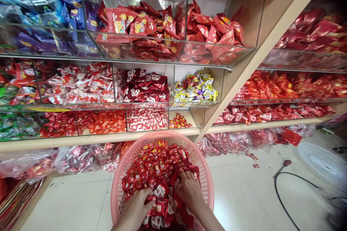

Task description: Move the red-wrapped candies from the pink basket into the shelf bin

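Pink perforated plastic basket (116, 184) stands at the lower centre of the frame, on the tiled floor (235, 195). It is loaded with small red-wrapped candies (151, 164), with larger dark red packets (172, 205) (white lettering visible, not legible) towards its lower right.

Left hand (139, 205), lower centre-left, touches the wrapped contents; its thumb and forefinger stand apart, and whether they pinch a piece cannot be told. Right hand (189, 191), right of the basket's middle, lies on the dark red packets with fingers bent and close together; the fingertips are partly hidden, grip undetermined.

Above, centre-right of the frame, a clear-fronted compartment contains yellow-wrapped candies (202, 88). Black cable (279, 195) lies lower right.
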`<control>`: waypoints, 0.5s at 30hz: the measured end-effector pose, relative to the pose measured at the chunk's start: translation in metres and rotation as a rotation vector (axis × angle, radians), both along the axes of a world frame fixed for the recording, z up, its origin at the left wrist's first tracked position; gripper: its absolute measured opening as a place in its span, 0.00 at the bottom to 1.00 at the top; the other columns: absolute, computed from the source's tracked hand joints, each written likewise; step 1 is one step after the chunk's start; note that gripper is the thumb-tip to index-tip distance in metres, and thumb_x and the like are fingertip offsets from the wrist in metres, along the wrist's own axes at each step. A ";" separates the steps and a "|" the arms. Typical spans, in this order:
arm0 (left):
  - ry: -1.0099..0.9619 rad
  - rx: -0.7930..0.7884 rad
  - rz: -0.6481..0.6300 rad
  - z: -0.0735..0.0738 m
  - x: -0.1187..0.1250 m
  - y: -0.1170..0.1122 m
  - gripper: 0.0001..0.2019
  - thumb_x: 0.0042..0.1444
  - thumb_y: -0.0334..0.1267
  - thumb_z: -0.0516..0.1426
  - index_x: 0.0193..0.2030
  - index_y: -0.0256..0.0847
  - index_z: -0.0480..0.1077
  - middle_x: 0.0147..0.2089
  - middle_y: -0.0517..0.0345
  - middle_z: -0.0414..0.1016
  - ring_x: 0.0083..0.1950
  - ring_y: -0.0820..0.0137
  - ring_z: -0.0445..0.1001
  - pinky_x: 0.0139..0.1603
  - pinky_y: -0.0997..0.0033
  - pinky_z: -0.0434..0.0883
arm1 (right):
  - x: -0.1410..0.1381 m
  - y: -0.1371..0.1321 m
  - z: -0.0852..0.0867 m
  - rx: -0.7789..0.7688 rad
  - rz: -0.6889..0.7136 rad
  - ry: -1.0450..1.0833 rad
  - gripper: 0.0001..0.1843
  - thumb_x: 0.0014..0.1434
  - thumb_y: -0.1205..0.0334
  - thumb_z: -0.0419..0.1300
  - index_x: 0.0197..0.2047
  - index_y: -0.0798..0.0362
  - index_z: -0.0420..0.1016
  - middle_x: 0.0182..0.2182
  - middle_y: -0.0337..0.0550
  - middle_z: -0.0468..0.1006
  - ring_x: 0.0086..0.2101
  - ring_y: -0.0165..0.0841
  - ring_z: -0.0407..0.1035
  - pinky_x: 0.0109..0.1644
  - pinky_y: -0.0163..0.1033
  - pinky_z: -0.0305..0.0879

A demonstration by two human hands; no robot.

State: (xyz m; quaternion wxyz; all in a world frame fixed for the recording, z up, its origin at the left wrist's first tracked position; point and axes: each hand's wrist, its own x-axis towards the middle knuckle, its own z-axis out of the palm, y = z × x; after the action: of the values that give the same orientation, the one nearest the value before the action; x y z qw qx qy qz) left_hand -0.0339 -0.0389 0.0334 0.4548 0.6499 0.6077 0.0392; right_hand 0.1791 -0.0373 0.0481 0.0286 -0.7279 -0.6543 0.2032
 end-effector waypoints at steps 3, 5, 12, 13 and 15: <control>0.141 0.110 -0.066 0.010 -0.001 -0.001 0.15 0.54 0.43 0.51 0.45 0.43 0.71 0.50 0.50 0.73 0.53 0.61 0.69 0.50 0.68 0.62 | 0.005 -0.001 -0.009 0.012 -0.009 0.080 0.14 0.48 0.71 0.54 0.40 0.54 0.69 0.43 0.50 0.72 0.44 0.41 0.66 0.45 0.41 0.58; 0.190 0.129 -0.102 0.016 0.001 -0.001 0.15 0.56 0.43 0.49 0.46 0.43 0.71 0.51 0.51 0.73 0.53 0.62 0.69 0.50 0.68 0.63 | 0.008 -0.002 -0.017 0.019 -0.011 0.179 0.13 0.46 0.73 0.54 0.37 0.53 0.66 0.41 0.48 0.71 0.40 0.37 0.67 0.41 0.37 0.58; 0.206 0.174 -0.115 0.024 0.006 0.003 0.15 0.57 0.43 0.48 0.43 0.43 0.72 0.46 0.53 0.75 0.49 0.62 0.72 0.46 0.68 0.65 | 0.017 0.001 -0.018 0.006 -0.040 0.534 0.12 0.43 0.74 0.54 0.31 0.50 0.58 0.25 0.33 0.66 0.28 0.30 0.61 0.32 0.34 0.51; 0.191 0.189 -0.101 0.025 0.006 0.004 0.15 0.57 0.44 0.48 0.43 0.44 0.72 0.46 0.53 0.75 0.50 0.62 0.71 0.47 0.68 0.65 | 0.020 0.002 -0.015 0.000 -0.047 0.597 0.13 0.42 0.74 0.54 0.30 0.50 0.57 0.24 0.32 0.65 0.27 0.29 0.59 0.31 0.33 0.50; 0.102 0.225 -0.055 0.029 0.009 0.008 0.15 0.58 0.45 0.47 0.39 0.44 0.73 0.43 0.53 0.76 0.49 0.62 0.71 0.46 0.68 0.64 | 0.025 0.005 -0.009 0.011 -0.068 0.740 0.13 0.41 0.75 0.55 0.28 0.50 0.57 0.24 0.31 0.62 0.26 0.27 0.57 0.30 0.33 0.51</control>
State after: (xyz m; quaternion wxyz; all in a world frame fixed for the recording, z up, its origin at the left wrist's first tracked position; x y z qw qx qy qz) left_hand -0.0245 -0.0310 0.0621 0.3484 0.7144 0.6037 0.0618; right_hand 0.2045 -0.0323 0.0387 0.2740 -0.6263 -0.5761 0.4480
